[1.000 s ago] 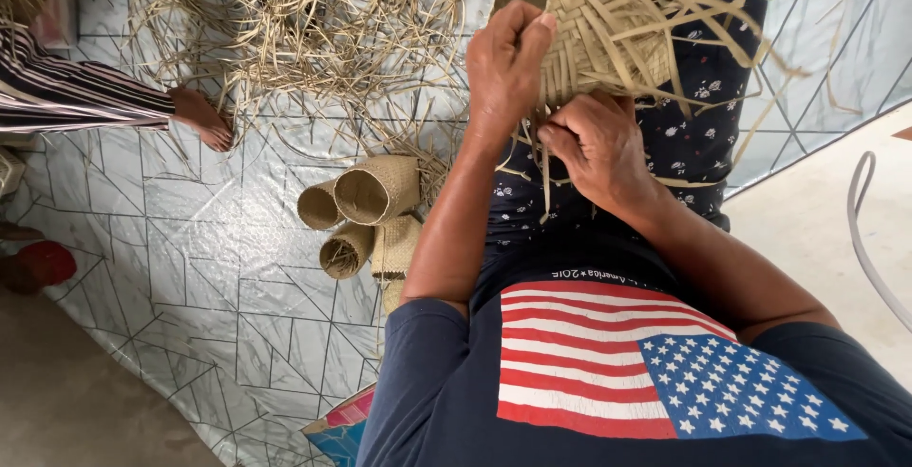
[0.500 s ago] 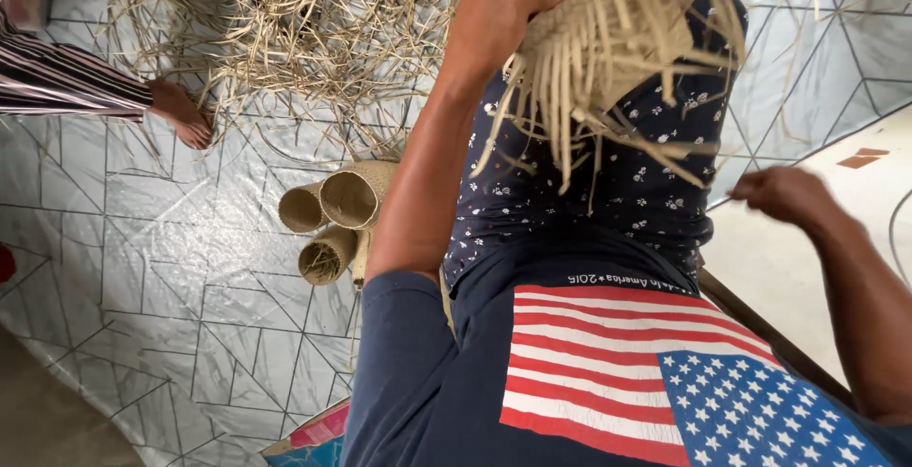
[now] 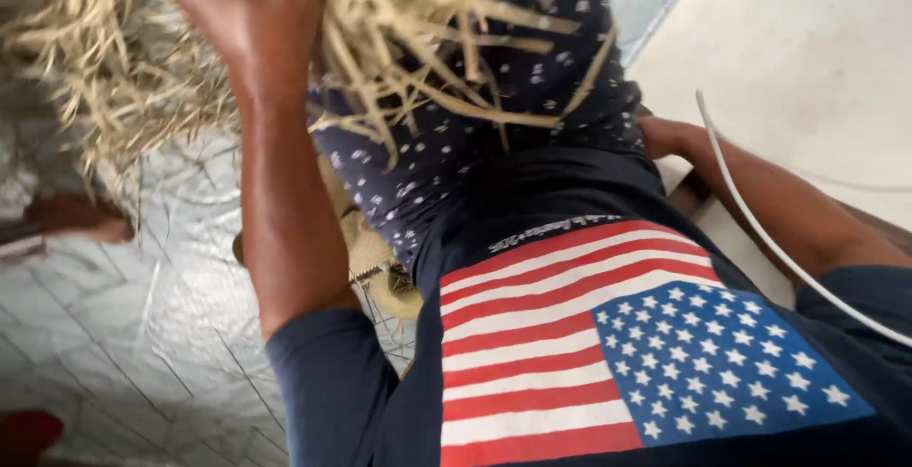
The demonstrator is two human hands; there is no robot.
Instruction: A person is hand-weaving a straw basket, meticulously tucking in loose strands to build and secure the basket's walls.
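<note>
We start at our left hand [image 3: 242, 6], up at eleven o'clock in the view: its fingers are folded in against a bundle of pale straw strips [image 3: 418, 39], and it appears to hold that bundle, though the fingertips themselves are cut off by the top edge and blurred. The strips fan out and hang down from the hand toward one and three o'clock, their loose ends lying across our lap, which is covered by dark blue cloth with small white spots [image 3: 494, 144]. Our left forearm runs down from the hand toward seven o'clock.

Our right hand [image 3: 665, 134] sits at about two o'clock, low beside our hip and apart from the straw; its fingers are hidden behind the spotted cloth, so we cannot tell whether they are open or closed, nor whether they hold anything. A thin white cord [image 3: 760, 229] curves over that forearm.

Further out, a loose heap of straw [image 3: 85, 77] lies at ten o'clock on the patterned floor mat [image 3: 142, 334], and woven straw pieces [image 3: 380, 267] show just beside our left elbow.
</note>
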